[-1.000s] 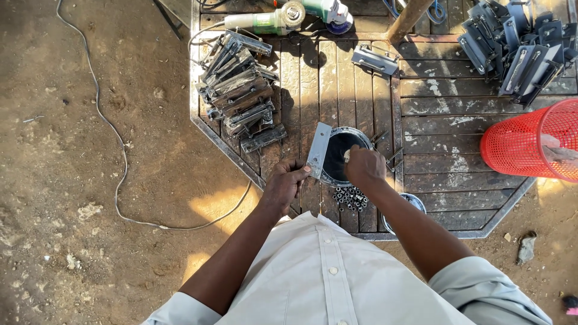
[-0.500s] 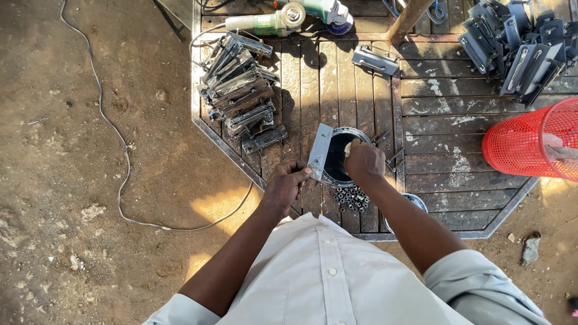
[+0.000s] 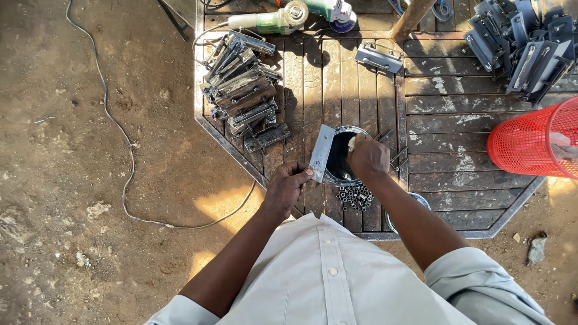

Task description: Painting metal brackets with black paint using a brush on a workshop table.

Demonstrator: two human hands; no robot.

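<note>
- Left hand (image 3: 288,184): clenched around the lower end of a flat grey metal strip (image 3: 321,152), thumb and fingers pinching it near the bottom edge.
- Metal strip: its long axis runs nearly upright in the head view, tilted slightly to the right at the top; it stands just beside, and appears to touch, the left rim of the round tin (image 3: 330,174).
- Round tin: sits on the wooden octagonal table (image 3: 445,126), its inside dark; whether it holds liquid cannot be told.
- Right hand (image 3: 368,157): over the right part of the tin's mouth, fingers curled around a small pale object (image 3: 351,143), possibly a brush handle or rag; the grasped thing is too small to identify.
- Key relation: the strip lies directly left of the right hand, with only the tin's opening between them; the left hand is the nearer one, since it already holds the strip.
- Small dark nuts (image 3: 355,195): heaped on the boards just below the tin, between the two forearms.
- Stack of metal brackets (image 3: 241,90): well apart, up and left of the left hand.
- Red mesh basket (image 3: 530,144): at the table's right edge.
</note>
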